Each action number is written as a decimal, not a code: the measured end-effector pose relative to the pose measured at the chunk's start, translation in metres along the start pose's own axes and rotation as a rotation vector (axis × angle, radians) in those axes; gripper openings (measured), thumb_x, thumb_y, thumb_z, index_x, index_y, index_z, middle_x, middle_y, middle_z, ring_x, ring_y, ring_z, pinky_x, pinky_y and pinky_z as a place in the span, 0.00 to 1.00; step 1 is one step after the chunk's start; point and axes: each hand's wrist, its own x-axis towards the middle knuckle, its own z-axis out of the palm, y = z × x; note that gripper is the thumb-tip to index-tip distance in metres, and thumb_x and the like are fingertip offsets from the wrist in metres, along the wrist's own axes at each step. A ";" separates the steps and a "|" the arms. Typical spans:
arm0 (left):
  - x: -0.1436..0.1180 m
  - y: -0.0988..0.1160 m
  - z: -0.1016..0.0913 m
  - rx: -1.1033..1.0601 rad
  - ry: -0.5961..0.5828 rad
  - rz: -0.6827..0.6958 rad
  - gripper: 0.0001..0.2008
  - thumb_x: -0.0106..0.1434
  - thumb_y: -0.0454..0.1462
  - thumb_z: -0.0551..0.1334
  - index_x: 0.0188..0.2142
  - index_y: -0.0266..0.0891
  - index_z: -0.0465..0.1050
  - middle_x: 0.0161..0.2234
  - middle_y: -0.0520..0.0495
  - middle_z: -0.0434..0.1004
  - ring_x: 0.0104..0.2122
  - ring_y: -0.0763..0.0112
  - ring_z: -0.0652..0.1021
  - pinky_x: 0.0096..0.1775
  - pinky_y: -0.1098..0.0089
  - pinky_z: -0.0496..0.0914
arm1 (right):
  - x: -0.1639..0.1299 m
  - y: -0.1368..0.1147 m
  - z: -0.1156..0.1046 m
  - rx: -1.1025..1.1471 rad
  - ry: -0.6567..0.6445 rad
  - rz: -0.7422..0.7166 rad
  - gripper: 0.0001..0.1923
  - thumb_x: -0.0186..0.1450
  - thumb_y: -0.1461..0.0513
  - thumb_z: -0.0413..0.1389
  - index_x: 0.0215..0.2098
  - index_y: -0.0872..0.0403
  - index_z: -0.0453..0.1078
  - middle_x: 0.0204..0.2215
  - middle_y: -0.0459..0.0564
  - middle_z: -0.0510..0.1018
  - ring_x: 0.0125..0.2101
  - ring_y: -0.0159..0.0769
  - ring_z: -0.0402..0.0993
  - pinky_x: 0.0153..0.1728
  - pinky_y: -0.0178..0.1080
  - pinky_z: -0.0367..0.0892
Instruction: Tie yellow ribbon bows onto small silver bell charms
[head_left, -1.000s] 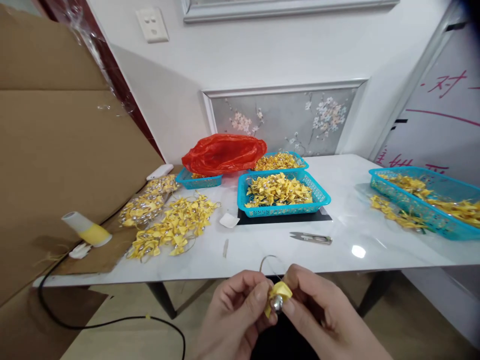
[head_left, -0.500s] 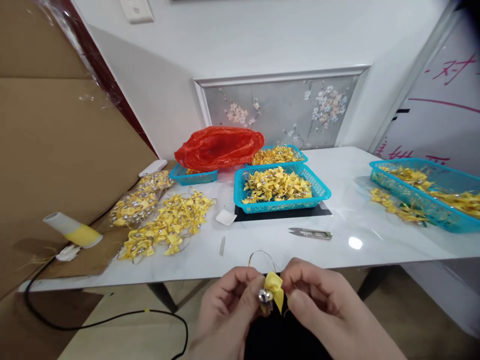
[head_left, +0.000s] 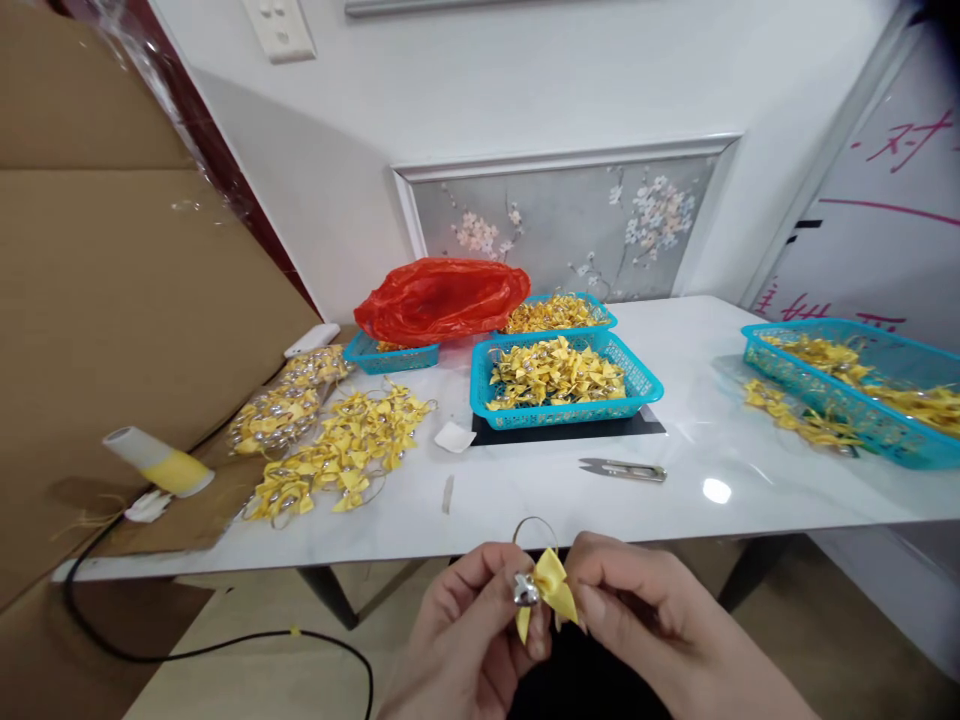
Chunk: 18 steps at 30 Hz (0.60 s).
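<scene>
Bell [head_left: 525, 591] has shifted leftward; left hand [head_left: 472, 625] pinches bow [head_left: 553, 577], right hand [head_left: 645, 605] curls close, its hold unclear; slack pinching could skew the bow.

Indoor light, moderately bright, diffuse. White bench [head_left: 517, 490]: one hard glare spot [head_left: 716, 490] is reflected right of the snips [head_left: 624, 470]. Wall [head_left: 562, 85]: a soft shadow is cast at left. Cardboard [head_left: 97, 310], floor [head_left: 247, 675]: more dimly lit. Bell [head_left: 525, 590]: bright highlights are caught. Edges: lines are slanted and stretched; upper right corner is darkened. Fine detail: slightly softened.
</scene>
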 end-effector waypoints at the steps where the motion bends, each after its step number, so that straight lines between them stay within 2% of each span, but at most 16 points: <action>1: 0.000 0.001 0.000 0.009 0.001 0.002 0.13 0.44 0.40 0.79 0.24 0.36 0.80 0.18 0.51 0.75 0.20 0.79 0.70 0.25 0.80 0.66 | -0.001 0.001 -0.002 -0.021 0.012 0.013 0.21 0.72 0.50 0.48 0.31 0.54 0.70 0.30 0.48 0.71 0.31 0.34 0.65 0.34 0.35 0.61; 5: -0.001 0.002 0.002 0.073 0.005 0.062 0.12 0.46 0.40 0.78 0.22 0.36 0.79 0.18 0.52 0.73 0.20 0.79 0.69 0.25 0.80 0.65 | -0.002 0.005 -0.005 0.040 0.066 0.068 0.20 0.70 0.47 0.51 0.33 0.54 0.69 0.28 0.45 0.69 0.29 0.32 0.62 0.30 0.33 0.58; 8: -0.001 0.000 0.005 0.127 -0.004 0.101 0.12 0.47 0.40 0.78 0.21 0.37 0.78 0.19 0.53 0.71 0.21 0.79 0.68 0.25 0.80 0.64 | 0.001 0.003 0.000 0.147 0.026 0.086 0.20 0.68 0.46 0.54 0.36 0.55 0.69 0.28 0.46 0.71 0.29 0.31 0.63 0.30 0.32 0.59; 11: -0.001 -0.002 0.004 0.197 -0.019 0.115 0.13 0.48 0.42 0.77 0.21 0.36 0.79 0.19 0.53 0.72 0.21 0.79 0.69 0.26 0.80 0.65 | 0.005 -0.001 0.007 0.212 0.069 0.146 0.23 0.65 0.45 0.57 0.30 0.56 0.67 0.24 0.43 0.68 0.25 0.28 0.59 0.27 0.31 0.56; 13: -0.003 -0.004 0.002 0.228 0.010 0.145 0.15 0.48 0.47 0.76 0.25 0.37 0.82 0.22 0.51 0.76 0.24 0.75 0.72 0.29 0.77 0.70 | 0.006 -0.003 0.010 0.196 0.125 0.177 0.24 0.64 0.45 0.58 0.26 0.55 0.65 0.21 0.41 0.63 0.23 0.27 0.54 0.25 0.32 0.52; 15: -0.004 -0.004 -0.002 0.265 0.041 0.181 0.16 0.48 0.49 0.75 0.30 0.40 0.83 0.26 0.49 0.79 0.28 0.71 0.75 0.32 0.73 0.73 | 0.005 -0.004 0.012 0.129 0.173 0.148 0.23 0.65 0.46 0.57 0.25 0.55 0.63 0.21 0.41 0.61 0.23 0.28 0.53 0.25 0.33 0.51; 18: -0.006 -0.002 -0.007 0.335 -0.010 0.189 0.15 0.47 0.47 0.76 0.30 0.41 0.83 0.26 0.51 0.79 0.27 0.73 0.75 0.32 0.74 0.72 | 0.003 -0.005 0.013 0.010 0.218 0.091 0.21 0.67 0.49 0.54 0.25 0.55 0.63 0.21 0.41 0.61 0.24 0.29 0.53 0.25 0.33 0.50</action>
